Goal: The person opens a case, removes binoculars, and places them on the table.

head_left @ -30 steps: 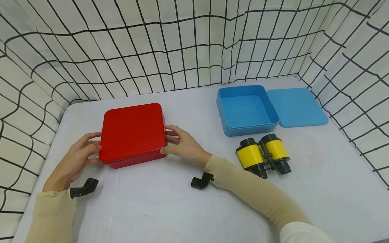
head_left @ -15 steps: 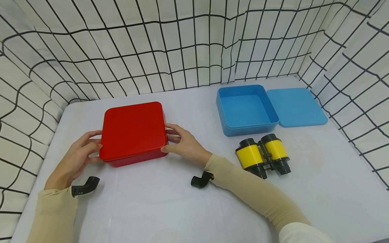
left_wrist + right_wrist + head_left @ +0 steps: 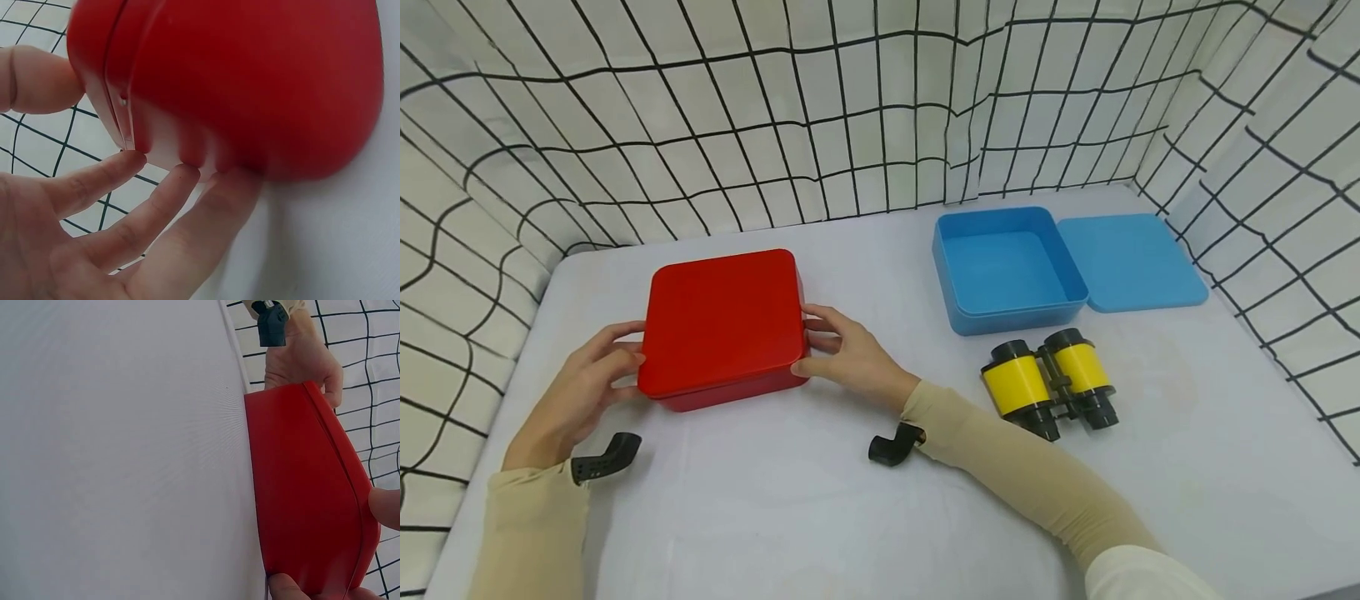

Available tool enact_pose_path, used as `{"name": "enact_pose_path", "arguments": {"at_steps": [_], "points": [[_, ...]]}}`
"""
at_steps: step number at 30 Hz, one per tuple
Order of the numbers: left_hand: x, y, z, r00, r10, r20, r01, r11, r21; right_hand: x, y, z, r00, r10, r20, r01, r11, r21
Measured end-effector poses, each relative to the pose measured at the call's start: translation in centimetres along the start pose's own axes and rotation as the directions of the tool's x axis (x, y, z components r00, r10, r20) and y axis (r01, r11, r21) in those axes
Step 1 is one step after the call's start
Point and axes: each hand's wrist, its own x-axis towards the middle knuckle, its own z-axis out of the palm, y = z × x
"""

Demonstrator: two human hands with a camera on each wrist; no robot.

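Note:
A red lidded box (image 3: pixel 722 325) sits at the left of the white table, its lid on. My left hand (image 3: pixel 576 392) holds its left side; in the left wrist view the thumb (image 3: pixel 44 81) is at the lid's edge and the fingertips (image 3: pixel 187 172) touch the wall below. On the opposite side my right hand (image 3: pixel 857 354) grips the box near its front right corner, thumb toward the front and fingers along the right wall. The right wrist view shows the box's front wall (image 3: pixel 306 487), with the left hand (image 3: pixel 306 365) at the far end.
An uncovered blue box (image 3: pixel 1007 271) stands at the back right, its flat blue lid (image 3: pixel 1138 262) beside it. Yellow and black binoculars (image 3: pixel 1051 382) lie in front, close to the right forearm. Black wire mesh (image 3: pixel 865 125) rises along the table's back and sides.
The red box has shifted slightly away from the front, then a little to the left, with both hands staying on it. The blue box, its lid and the binoculars stay in place.

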Motion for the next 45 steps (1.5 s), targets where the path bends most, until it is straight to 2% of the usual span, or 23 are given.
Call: {"name": "enact_pose_path", "arguments": {"at_steps": [3,9,16,22,25,29,32,36,39,43,45], "points": [[0.0,0.0,0.0,1.0,0.009,0.004,-0.01,1.0,0.011,0.1,0.1,-0.1,1.0,0.0,0.0,0.0,1.0,-0.003],[0.0,0.0,-0.3,1.0,-0.008,-0.011,0.009,0.996,0.093,0.3,0.2,0.0,1.0,-0.003,0.01,0.003,1.0,0.001],[0.1,0.3,-0.5,0.998,-0.052,-0.045,0.061,0.973,0.223,0.6,0.3,0.2,0.999,-0.024,0.033,0.024,1.0,0.011],[0.2,0.4,-0.5,0.994,-0.094,-0.052,0.103,0.965,0.239,0.6,0.3,0.0,0.999,-0.029,0.032,0.029,1.0,0.001],[0.3,0.5,-0.4,0.993,-0.101,-0.06,0.113,0.964,0.239,0.6,0.2,0.0,0.999,-0.028,0.032,0.028,1.0,0.01],[0.3,0.5,-0.3,0.992,-0.087,-0.087,0.102,0.976,0.193,0.7,0.1,0.0,0.999,-0.021,0.034,0.021,1.0,0.021],[0.5,0.4,-0.2,0.991,-0.072,-0.109,0.081,0.993,0.082,0.9,0.1,0.0,0.999,-0.025,0.028,0.024,0.999,0.024],[0.7,0.2,0.0,0.989,-0.08,-0.123,0.078,0.997,-0.021,1.1,0.1,0.0,0.999,-0.031,0.021,0.031,0.999,0.029],[0.7,0.0,0.1,0.987,-0.093,-0.129,0.094,0.996,0.006,1.2,0.3,0.0,0.999,-0.029,0.023,0.028,0.999,0.034],[0.6,-0.2,0.0,0.988,-0.09,-0.125,0.09,0.996,-0.004,1.1,0.3,0.0,0.999,-0.027,0.024,0.026,0.999,0.034],[0.6,-0.1,-0.1,0.988,-0.087,-0.125,0.09,0.996,0.026,1.0,0.3,-0.1,0.999,-0.029,0.023,0.028,0.999,0.033]]}}
